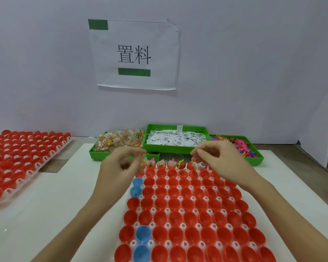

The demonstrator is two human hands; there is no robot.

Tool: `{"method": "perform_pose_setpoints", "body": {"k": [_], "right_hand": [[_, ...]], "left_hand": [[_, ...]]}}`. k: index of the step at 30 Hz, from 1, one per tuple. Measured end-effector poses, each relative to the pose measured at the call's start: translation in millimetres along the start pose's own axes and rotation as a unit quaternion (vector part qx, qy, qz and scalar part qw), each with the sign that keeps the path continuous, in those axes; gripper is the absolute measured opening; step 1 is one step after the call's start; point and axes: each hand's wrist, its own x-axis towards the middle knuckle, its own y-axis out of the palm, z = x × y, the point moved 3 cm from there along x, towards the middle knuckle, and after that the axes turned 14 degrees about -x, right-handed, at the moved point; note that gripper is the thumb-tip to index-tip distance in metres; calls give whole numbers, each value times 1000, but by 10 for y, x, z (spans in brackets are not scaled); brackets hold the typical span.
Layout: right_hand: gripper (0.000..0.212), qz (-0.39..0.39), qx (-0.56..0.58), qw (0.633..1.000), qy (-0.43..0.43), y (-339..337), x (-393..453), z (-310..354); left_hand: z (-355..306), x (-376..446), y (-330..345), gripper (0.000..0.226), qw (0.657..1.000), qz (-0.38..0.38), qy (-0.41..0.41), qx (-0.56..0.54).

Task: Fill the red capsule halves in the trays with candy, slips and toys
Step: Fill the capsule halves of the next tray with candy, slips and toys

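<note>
A clear tray [167, 242] in front of me holds rows of open red capsule halves [187, 203] and several blue ones [142, 233]. Its far row [170, 164] has halves with candy packets, slips and small toys in them. My left hand [119, 165], blurred, hovers over the tray's far left corner and pinches a small candy packet [142, 161]. My right hand [218, 159] hangs over the far right of that row, fingers curled, thumb and forefinger tips together; I see nothing between them.
Three green bins stand behind the tray: candy packets [119, 140], white slips [174, 140], coloured plastic toys [240, 148]. A second tray of red halves [17, 163] lies at the left. A paper sign [134, 53] hangs on the wall.
</note>
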Motion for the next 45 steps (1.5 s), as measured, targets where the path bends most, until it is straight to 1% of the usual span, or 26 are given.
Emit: {"method": "perform_pose_setpoints", "body": {"k": [2, 4, 7, 11, 16, 18, 21, 26, 28, 30, 33, 36, 38, 40, 42, 45], "right_hand": [[21, -27, -7, 1000, 6, 8, 11, -43], [21, -63, -24, 998, 11, 7, 68, -100], [24, -84, -81, 993, 7, 12, 280, -205], [28, -31, -174, 984, -7, 104, 685, -358], [26, 89, -273, 958, -23, 310, 1099, -454], [22, 110, -290, 950, -30, 322, 1199, -452], [13, 117, -292, 949, -27, 306, 1283, -406], [11, 102, -261, 960, -7, 319, 1254, -428], [8, 81, -246, 966, -4, 315, 1224, -451], [12, 51, -227, 972, 2, 298, 1189, -472], [16, -10, -194, 981, 4, 264, 1115, -476], [18, -108, -92, 989, 28, 161, 989, -428], [15, -150, -35, 987, 44, 107, 856, -336], [14, -137, 50, 988, 59, 111, 673, -195], [16, -70, 160, 982, 70, 171, 422, -3], [15, 38, 257, 963, 76, 321, -32, 288]], "left_hand": [[-60, -238, 50, 20, 997, 14, -45, -64], [-59, -390, 75, 19, 992, 15, -80, -100], [2, -452, 46, 18, 989, 11, -92, -113], [58, -403, -82, 17, 986, 5, -100, -130], [131, -349, -198, 17, 985, -9, -101, -139], [149, -330, -217, 19, 985, -10, -95, -141], [167, -315, -236, 19, 985, -9, -94, -146], [168, -327, -211, 18, 984, 0, -99, -148], [165, -335, -199, 18, 984, 4, -101, -144], [157, -347, -192, 19, 985, 6, -101, -142], [141, -361, -184, 22, 983, 7, -110, -149], [126, -369, -151, 23, 977, 7, -131, -169], [108, -374, -130, 23, 975, 7, -140, -174], [76, -383, -122, 18, 971, 4, -148, -188], [41, -389, -122, 11, 967, 8, -152, -202], [-16, -404, -108, 10, 964, 18, -149, -220]]}}
